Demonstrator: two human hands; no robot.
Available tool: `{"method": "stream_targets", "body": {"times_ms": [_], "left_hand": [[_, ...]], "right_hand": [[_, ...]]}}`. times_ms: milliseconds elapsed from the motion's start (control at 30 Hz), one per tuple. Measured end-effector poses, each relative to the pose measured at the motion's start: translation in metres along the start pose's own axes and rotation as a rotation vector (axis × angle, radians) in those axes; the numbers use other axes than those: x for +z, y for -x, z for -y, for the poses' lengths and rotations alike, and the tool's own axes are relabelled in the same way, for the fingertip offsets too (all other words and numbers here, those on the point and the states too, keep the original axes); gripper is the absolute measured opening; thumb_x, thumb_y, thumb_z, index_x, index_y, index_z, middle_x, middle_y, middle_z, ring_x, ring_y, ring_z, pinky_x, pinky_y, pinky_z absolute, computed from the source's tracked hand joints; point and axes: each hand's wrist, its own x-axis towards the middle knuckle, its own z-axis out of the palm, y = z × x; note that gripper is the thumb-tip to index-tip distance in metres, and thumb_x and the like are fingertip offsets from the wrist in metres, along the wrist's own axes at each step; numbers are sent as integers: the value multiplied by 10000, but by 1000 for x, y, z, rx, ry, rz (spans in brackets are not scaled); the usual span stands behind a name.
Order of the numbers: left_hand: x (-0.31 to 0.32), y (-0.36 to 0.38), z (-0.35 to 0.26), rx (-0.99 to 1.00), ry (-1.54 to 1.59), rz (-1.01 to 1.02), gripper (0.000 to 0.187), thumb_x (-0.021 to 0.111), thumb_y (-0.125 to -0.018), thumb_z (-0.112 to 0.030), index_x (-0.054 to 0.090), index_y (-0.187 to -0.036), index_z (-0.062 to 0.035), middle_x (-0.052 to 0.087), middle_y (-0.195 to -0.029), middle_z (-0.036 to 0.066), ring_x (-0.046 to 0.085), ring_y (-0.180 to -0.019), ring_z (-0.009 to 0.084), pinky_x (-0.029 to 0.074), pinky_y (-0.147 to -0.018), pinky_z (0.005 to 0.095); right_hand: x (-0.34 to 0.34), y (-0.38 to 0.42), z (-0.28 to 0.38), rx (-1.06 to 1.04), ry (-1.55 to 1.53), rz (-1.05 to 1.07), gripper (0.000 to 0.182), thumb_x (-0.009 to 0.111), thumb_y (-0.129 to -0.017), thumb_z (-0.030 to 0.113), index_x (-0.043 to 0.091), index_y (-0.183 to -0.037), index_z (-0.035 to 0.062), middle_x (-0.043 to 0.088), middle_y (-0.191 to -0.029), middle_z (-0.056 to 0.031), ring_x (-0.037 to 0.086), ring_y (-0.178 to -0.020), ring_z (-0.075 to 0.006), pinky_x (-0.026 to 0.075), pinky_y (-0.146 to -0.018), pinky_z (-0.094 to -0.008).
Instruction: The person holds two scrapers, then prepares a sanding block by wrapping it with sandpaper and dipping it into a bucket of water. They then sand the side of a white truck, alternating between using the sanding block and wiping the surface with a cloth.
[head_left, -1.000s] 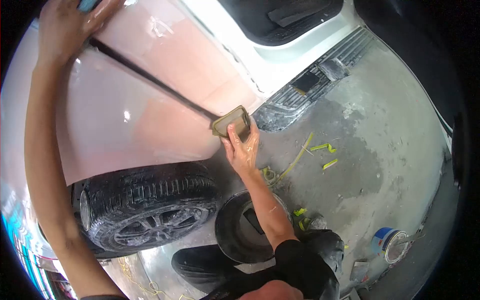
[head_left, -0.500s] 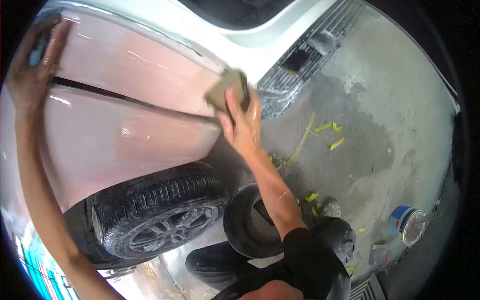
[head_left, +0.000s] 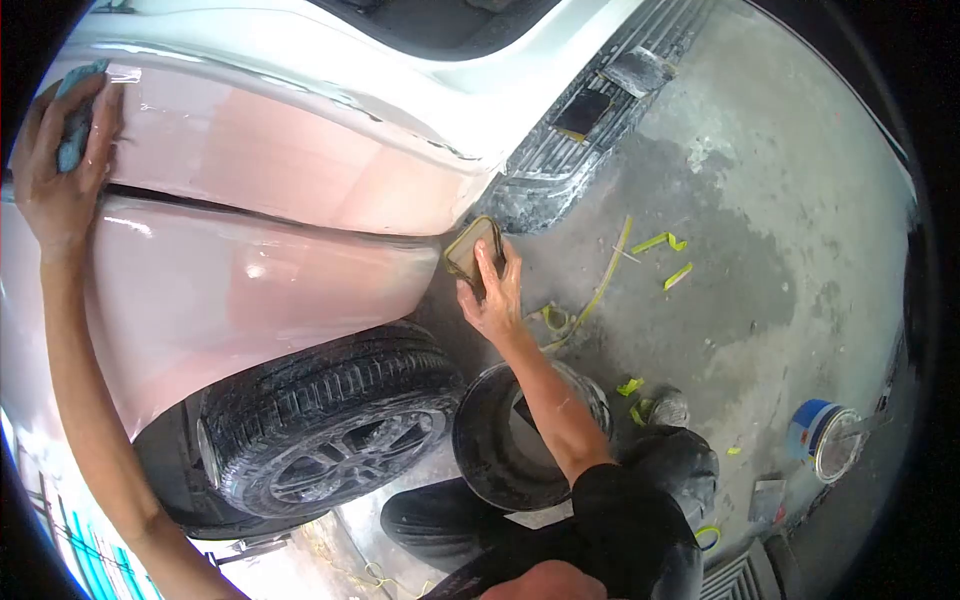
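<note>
My left hand (head_left: 65, 170) is wrapped round a wet blue sponge (head_left: 72, 145), holding it against the pink-primed car panel at the far left. In my right hand (head_left: 495, 295) is a tan rectangular sanding block (head_left: 468, 248), gripped with the fingers over its face. The block is just past the right end of the dark seam between the upper panel (head_left: 300, 160) and the lower panel (head_left: 250, 270). Both panels are wet and shiny, with darker pink patches. Part of the sponge is hidden by my left fingers.
Below the lower panel is a tyre (head_left: 320, 405). A black bucket (head_left: 480, 470) stands near my knees, under my right forearm. A ribbed side step (head_left: 560, 150) runs along the white car body. Yellow-green tape (head_left: 600, 285) and a paint can (head_left: 825, 440) are on the wet floor.
My right hand has moved the sanding block down, from the upper panel to beyond the seam's end. My left hand now shows more of the blue sponge. The view has shifted slightly.
</note>
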Motion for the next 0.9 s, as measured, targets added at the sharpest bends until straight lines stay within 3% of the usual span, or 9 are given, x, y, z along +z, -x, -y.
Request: {"method": "stream_targets", "body": {"times_ms": [100, 333, 433, 500, 567, 633, 700, 767, 900], "left_hand": [[4, 8, 7, 52, -36, 50, 311, 813, -893, -90, 784, -1203, -105, 763, -1190, 44, 696, -1116, 235, 567, -947, 364], [2, 9, 9, -79, 15, 95, 362, 779, -931, -86, 747, -1291, -94, 745, -1252, 85, 699, -1147, 238, 558, -1010, 353], [24, 29, 15, -321, 466, 26, 345, 752, -960, -86, 727, -1303, -56, 728, -1296, 110, 684, -1204, 221, 544, -1063, 338], [38, 42, 3, -450, 701, 56, 326, 736, -975, -82, 722, -1297, -36, 722, -1308, 119, 680, -1217, 213, 540, -1076, 332], [32, 40, 5, -457, 622, 78, 308, 726, -984, -75, 723, -1288, -26, 723, -1304, 121, 684, -1205, 209, 544, -1070, 330], [9, 17, 9, -196, 162, 92, 294, 759, -959, -87, 741, -1244, -19, 740, -1259, 114, 701, -1155, 212, 559, -1030, 347], [0, 10, 5, -155, 72, 68, 306, 782, -942, -103, 747, -1234, -19, 746, -1238, 110, 706, -1135, 223, 564, -1007, 362], [7, 13, 8, -145, 13, 70, 350, 798, -935, -152, 747, -1263, -39, 744, -1255, 96, 704, -1149, 229, 564, -1007, 364], [32, 20, -25, -261, 241, 56, 354, 782, -956, -183, 744, -1292, -79, 750, -1259, 78, 703, -1157, 198, 550, -1029, 337]], "right_hand": [[8, -8, 3, -28, -38, -44, 754, 804, -872, 229, 501, -1561, 181, 416, -1473, -369, 478, -1298, -530, 460, -1058, -597], [25, -33, -3, -168, 15, -65, 763, 839, -859, 270, 521, -1551, 235, 408, -1484, -357, 482, -1301, -526, 453, -1074, -590], [2, -96, 34, -181, 25, -69, 782, 841, -857, 266, 505, -1563, 244, 409, -1490, -346, 481, -1306, -522, 454, -1075, -594], [-9, -98, 52, -128, 22, -14, 799, 841, -858, 263, 487, -1575, 249, 407, -1494, -343, 482, -1306, -521, 455, -1072, -600], [-13, -105, 52, -147, 32, 3, 820, 842, -858, 262, 468, -1587, 250, 402, -1498, -345, 484, -1300, -522, 454, -1068, -606], [9, -56, 17, -127, 18, -4, 840, 842, -855, 251, 449, -1597, 238, 397, -1498, -350, 485, -1293, -525, 452, -1065, -609], [20, -34, -6, -133, 15, -14, 857, 836, -859, 235, 421, -1609, 208, 400, -1485, -361, 479, -1282, -536, 446, -1062, -608], [8, -60, 8, -127, 42, -2, 857, 828, -866, 233, 410, -1614, 208, 407, -1477, -362, 479, -1284, -535, 449, -1062, -600], [-14, -96, 30, -91, -51, -4, 864, 843, -837, 175, 441, -1600, 222, 421, -1475, -352, 491, -1277, -526, 455, -1064, -567]]}}
